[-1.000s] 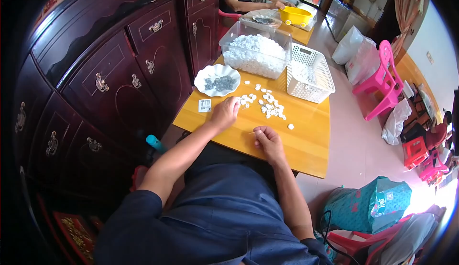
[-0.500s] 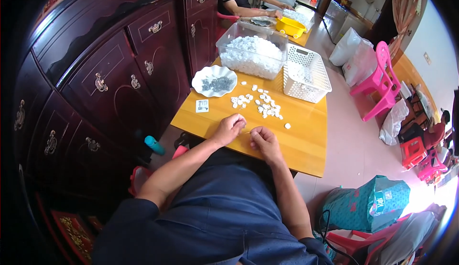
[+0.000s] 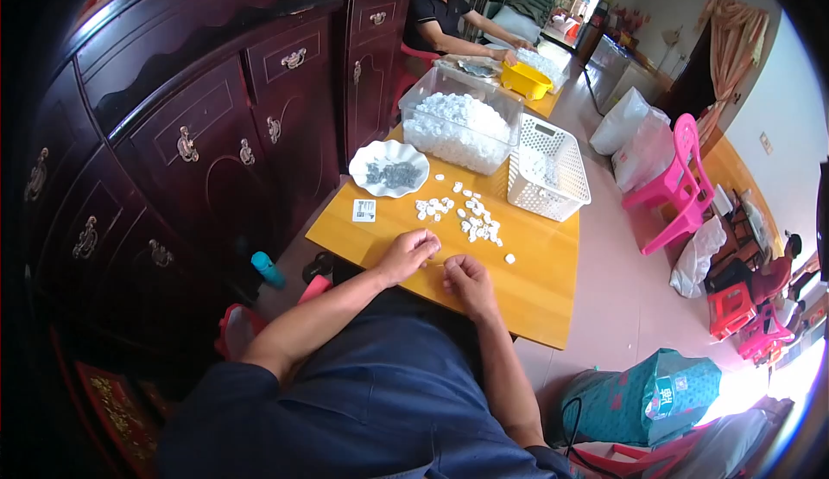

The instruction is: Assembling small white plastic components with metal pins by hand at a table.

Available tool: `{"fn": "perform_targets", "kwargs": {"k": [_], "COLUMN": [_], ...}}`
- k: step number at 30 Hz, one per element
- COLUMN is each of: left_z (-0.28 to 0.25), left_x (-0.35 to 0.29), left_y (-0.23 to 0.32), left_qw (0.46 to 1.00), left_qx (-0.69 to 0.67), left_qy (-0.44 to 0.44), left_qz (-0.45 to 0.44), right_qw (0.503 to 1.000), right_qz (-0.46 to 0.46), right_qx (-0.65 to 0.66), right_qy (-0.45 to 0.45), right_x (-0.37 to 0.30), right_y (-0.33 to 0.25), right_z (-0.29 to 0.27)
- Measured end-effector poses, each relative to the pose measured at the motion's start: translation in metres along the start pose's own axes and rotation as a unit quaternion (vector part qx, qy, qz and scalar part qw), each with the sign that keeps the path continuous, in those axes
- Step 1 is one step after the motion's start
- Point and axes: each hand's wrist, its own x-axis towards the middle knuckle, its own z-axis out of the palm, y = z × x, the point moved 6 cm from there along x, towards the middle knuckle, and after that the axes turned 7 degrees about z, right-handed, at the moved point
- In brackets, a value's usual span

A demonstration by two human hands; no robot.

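Observation:
My left hand [image 3: 409, 256] and my right hand [image 3: 469, 282] are close together over the near edge of the wooden table [image 3: 535, 298]. The fingertips of each are pinched. A thin, pale sliver seems to run between them, too small to name. Just beyond lie loose small white plastic pieces [image 3: 477, 222] in two scattered groups, with a single white piece [image 3: 509, 259] off to the right. Left of them is a small white printed card [image 3: 364, 210]. Behind the card, a white scalloped plate [image 3: 359, 163] holds a heap of small dark grey pieces [image 3: 393, 174].
A clear plastic bin [image 3: 494, 166] full of white pieces and a white perforated basket [image 3: 542, 202] stand at the table's far side. Beyond, a person [image 3: 440, 25] works by a yellow basin [image 3: 525, 82]. Dark cabinets [image 3: 203, 125] line the left; a pink chair [image 3: 678, 185] and teal bag [image 3: 643, 397] are right.
The view has shifted slightly, so the table and its contents sit a little lower in the picture. Both hands keep their pinched pose, close together.

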Motion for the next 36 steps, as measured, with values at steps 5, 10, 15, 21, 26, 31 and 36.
{"fn": "perform_targets", "kwargs": {"k": [5, 10, 15, 21, 26, 31, 36], "left_z": [0.019, 0.025, 0.028, 0.020, 0.016, 0.017, 0.010], "left_x": [-0.005, -0.008, -0.009, -0.005, -0.002, -0.002, 0.001], "left_y": [0.003, 0.022, 0.026, 0.049, 0.052, 0.049, 0.043], "left_qw": [0.999, 0.995, 0.990, 0.985, 0.978, 0.979, 0.989], "left_qx": [-0.037, 0.005, 0.042, 0.072, 0.092, 0.117, 0.086], "left_qy": [-0.004, -0.014, -0.043, -0.107, -0.151, -0.115, -0.069], "left_qz": [0.015, 0.096, 0.126, 0.115, 0.114, 0.118, 0.094], "right_qw": [1.000, 0.998, 0.991, 0.990, 0.992, 0.992, 0.996], "right_qz": [0.018, 0.030, 0.023, 0.049, 0.054, 0.053, -0.002], "right_qx": [0.016, 0.062, 0.126, 0.128, 0.101, 0.110, 0.079], "right_qy": [0.002, -0.006, -0.030, -0.034, -0.053, -0.042, 0.038], "right_x": [-0.003, -0.009, -0.009, -0.006, -0.008, -0.007, -0.009], "right_y": [-0.003, -0.007, -0.002, -0.002, 0.001, 0.002, -0.004], "right_z": [0.001, 0.004, 0.006, 0.000, 0.001, 0.003, -0.005]}}
